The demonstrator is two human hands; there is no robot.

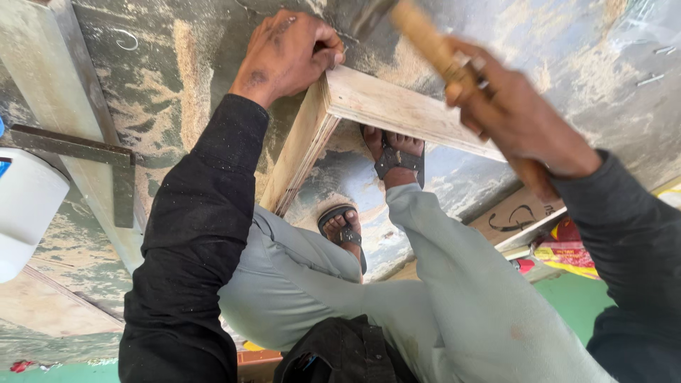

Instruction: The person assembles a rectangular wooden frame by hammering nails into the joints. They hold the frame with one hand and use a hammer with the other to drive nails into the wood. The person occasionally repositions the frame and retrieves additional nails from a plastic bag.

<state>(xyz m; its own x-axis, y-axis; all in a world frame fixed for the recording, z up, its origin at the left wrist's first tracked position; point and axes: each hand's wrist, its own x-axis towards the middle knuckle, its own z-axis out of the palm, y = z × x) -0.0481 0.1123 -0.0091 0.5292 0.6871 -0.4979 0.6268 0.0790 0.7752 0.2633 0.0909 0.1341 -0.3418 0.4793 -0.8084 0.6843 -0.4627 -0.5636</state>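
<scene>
My left hand (287,53) grips the top corner of a plywood frame (369,106), where two boards meet at a right angle. One board runs down toward my knee, the other runs right under my right arm. My right hand (518,117) is shut on the wooden handle of a hammer (425,39), raised above the frame's upper board; the hammer head is cut off at the top edge. Both feet in dark sandals (397,156) stand inside the frame on the dusty floor.
A metal square (106,159) lies on a pale plank (57,92) at the left. A white plastic container (21,206) sits at the left edge. Cardboard (518,213) and coloured bags (567,248) lie at the right. Loose nails (649,78) rest on the sawdust-covered floor.
</scene>
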